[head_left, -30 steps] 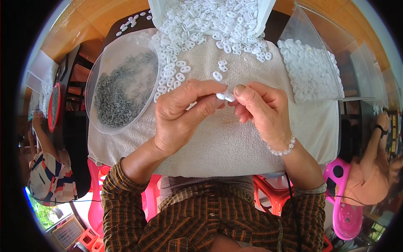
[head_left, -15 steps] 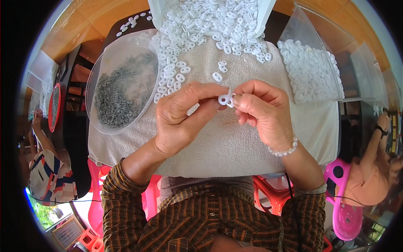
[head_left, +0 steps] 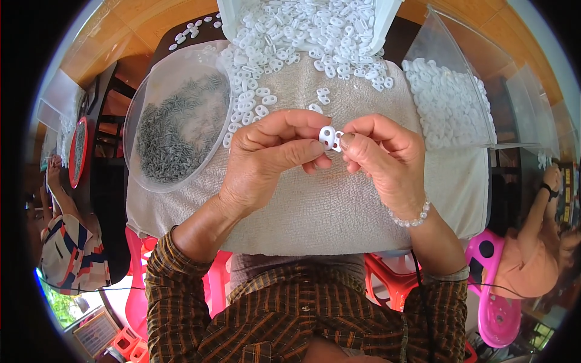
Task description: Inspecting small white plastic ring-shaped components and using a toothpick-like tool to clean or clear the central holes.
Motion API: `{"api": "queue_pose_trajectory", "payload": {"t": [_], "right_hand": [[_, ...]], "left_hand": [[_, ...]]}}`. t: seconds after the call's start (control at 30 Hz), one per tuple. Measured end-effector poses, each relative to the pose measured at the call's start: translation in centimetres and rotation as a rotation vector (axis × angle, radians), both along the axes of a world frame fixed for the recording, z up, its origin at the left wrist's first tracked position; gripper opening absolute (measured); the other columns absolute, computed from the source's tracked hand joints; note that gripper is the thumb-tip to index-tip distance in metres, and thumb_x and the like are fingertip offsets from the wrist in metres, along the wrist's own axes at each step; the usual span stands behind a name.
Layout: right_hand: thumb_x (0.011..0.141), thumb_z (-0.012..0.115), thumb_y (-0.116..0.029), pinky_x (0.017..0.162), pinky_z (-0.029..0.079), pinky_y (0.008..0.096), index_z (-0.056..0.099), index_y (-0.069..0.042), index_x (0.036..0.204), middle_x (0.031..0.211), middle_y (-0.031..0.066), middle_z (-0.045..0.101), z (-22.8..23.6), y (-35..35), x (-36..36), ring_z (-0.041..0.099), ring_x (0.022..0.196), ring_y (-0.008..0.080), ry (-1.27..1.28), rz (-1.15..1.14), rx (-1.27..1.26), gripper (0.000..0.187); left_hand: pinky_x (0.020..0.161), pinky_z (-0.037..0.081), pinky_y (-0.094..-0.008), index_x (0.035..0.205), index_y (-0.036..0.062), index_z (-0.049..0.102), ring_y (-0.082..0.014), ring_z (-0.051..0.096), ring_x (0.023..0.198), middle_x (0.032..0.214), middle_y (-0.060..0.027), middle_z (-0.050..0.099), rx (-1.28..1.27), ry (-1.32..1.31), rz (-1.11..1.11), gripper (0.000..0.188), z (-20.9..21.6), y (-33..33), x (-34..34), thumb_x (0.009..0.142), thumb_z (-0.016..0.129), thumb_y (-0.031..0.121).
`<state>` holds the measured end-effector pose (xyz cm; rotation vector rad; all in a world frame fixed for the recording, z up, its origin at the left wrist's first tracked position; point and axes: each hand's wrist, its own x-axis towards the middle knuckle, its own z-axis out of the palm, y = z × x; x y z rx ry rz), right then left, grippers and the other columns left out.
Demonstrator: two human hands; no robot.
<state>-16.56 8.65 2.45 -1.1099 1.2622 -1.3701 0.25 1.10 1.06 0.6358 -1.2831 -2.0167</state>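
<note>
My left hand (head_left: 263,154) pinches a small white plastic oval piece with two holes (head_left: 327,132) between thumb and forefinger. Against it, my right hand (head_left: 387,148), with a beaded bracelet at the wrist, pinches a second white two-holed piece (head_left: 338,144). The two pieces touch above the middle of the beige towel (head_left: 302,224); my fingertips hide part of both. Just beyond my fingers lie a loose white oval piece (head_left: 315,108) and a few smaller white link-like pieces (head_left: 323,95).
A clear round tub (head_left: 136,175) at left holds many small grey screw-like parts. White pieces spill from a white bin (head_left: 387,27) at the far side. At right, a clear box (head_left: 448,48) holds white pieces. People sit at both sides, near a pink chair (head_left: 497,314).
My left fingers have shifted their pinch, with the thumb now on the near side of the oval piece. That piece has turned more upright and shows its holes one above the other.
</note>
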Motion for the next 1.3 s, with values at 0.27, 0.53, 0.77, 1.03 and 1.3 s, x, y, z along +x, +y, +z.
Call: {"api": "queue_pose_trajectory", "payload": {"t": [0.27,0.53,0.77,1.03,1.3], "right_hand": [[0.083,0.062,-0.003,0.054,0.042,0.017,0.06,0.003,0.088,0.073,0.0016,0.058,-0.2,0.0,0.4,0.051,0.062,0.0037,0.11,0.005,-0.122,0.009],[0.078,0.064,-0.002,0.049,0.041,0.0159,0.062,0.001,0.079,0.068,-0.0006,0.062,-0.8,-0.2,0.3,0.052,0.058,0.0,0.113,-0.056,-0.076,0.004],[0.081,0.06,0.0,0.051,0.041,0.0164,0.06,0.002,0.084,0.069,0.0003,0.058,-0.8,-0.2,0.3,0.05,0.058,0.0022,0.179,-0.022,-0.027,0.004],[0.081,0.061,-0.001,0.05,0.038,0.0165,0.061,0.002,0.083,0.067,-0.0016,0.056,-1.0,-0.5,0.4,0.048,0.058,0.0016,0.121,-0.004,-0.041,0.004],[0.08,0.062,-0.001,0.05,0.038,0.0163,0.062,0.002,0.082,0.068,-0.0034,0.056,-1.4,-0.5,0.0,0.048,0.059,0.0006,0.172,-0.014,-0.083,0.004]], "left_hand": [[0.063,0.051,-0.0259,0.103,-0.0004,0.059,-0.0158,0.063,0.072,0.089,-0.01,0.065,0.012,0.021,0.018,0.021,-0.4,0.0,0.0,0.082,0.058,-0.004],[0.063,0.05,-0.0241,0.103,-0.0006,0.059,-0.0133,0.062,0.071,0.087,-0.0087,0.064,-0.046,-0.021,0.024,0.023,-0.1,0.1,0.1,0.081,0.057,-0.005],[0.063,0.049,-0.0227,0.103,-0.0007,0.06,-0.0121,0.061,0.07,0.087,-0.0075,0.064,-0.099,-0.096,0.064,0.024,0.3,0.3,0.3,0.08,0.059,-0.005],[0.061,0.045,-0.022,0.1,-0.0008,0.062,-0.0115,0.059,0.067,0.083,-0.0059,0.063,-0.198,-0.173,0.145,0.022,0.7,0.6,0.2,0.079,0.058,-0.005],[0.061,0.045,-0.023,0.1,-0.001,0.062,-0.0115,0.057,0.065,0.08,-0.0058,0.062,-0.221,-0.205,0.212,0.023,0.7,0.7,-0.1,0.078,0.055,-0.006]]}}
